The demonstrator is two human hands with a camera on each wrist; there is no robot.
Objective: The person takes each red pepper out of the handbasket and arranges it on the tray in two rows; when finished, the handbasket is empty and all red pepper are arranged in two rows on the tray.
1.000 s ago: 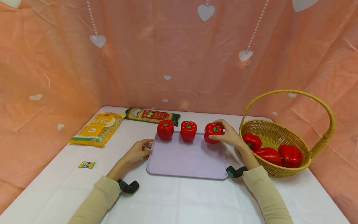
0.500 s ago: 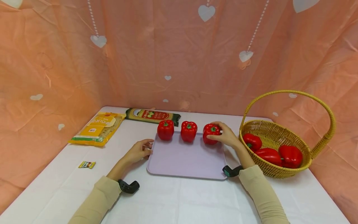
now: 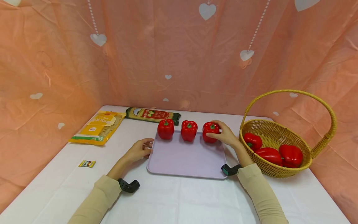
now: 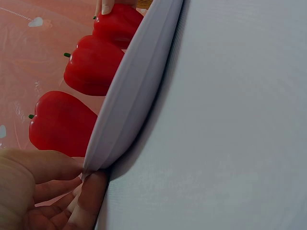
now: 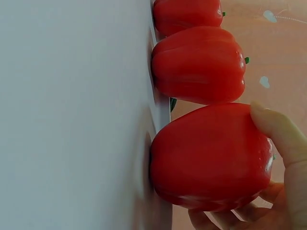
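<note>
Along the far edge of a pale lilac, rectangular, plastic-looking tray (image 3: 184,158), toward its right corner, a glossy red, blocky bell pepper (image 3: 207,129) sits upright, stem up. Right hand (image 3: 227,136): grasping this pepper, thumb and fingers around its upper sides. Left hand (image 3: 139,151): pinching the tray's left rim. Handling, judged: pepper probably light, firm, smooth enough to slip; best held around the broad shoulders, clear of the stem.

three peppers (image 3: 188,131) lie on the tray (image 3: 184,158); basket (image 3: 268,132) right, bag (image 3: 98,128) left.
</note>
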